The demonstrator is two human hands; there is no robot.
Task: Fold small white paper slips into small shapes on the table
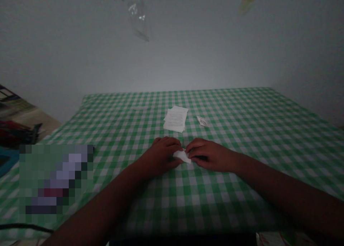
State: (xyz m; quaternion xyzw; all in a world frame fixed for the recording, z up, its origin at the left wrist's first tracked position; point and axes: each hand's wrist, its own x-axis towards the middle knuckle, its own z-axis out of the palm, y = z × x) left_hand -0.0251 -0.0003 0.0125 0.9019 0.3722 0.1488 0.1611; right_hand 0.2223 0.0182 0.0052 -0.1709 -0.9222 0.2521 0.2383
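A small white piece of paper (184, 156), seemingly folded, lies low over the checked tablecloth between my two hands. My left hand (164, 154) has its fingers and thumb closed on the paper's left end. From the other side, my right hand (208, 154) pinches the right end with its fingertips. Parts of the paper are hidden under the fingers. Just beyond my hands sits a loose stack of printed sheets (176, 119), with a small folded paper (202, 121) to its right.
A green and white checked tablecloth (255, 131) covers the table, which meets a pale wall (188, 59). On the left lies a blurred-out, pixelated item (63, 174), with a black cable (25, 226) near it. Clear plastic (138, 20) hangs on the wall.
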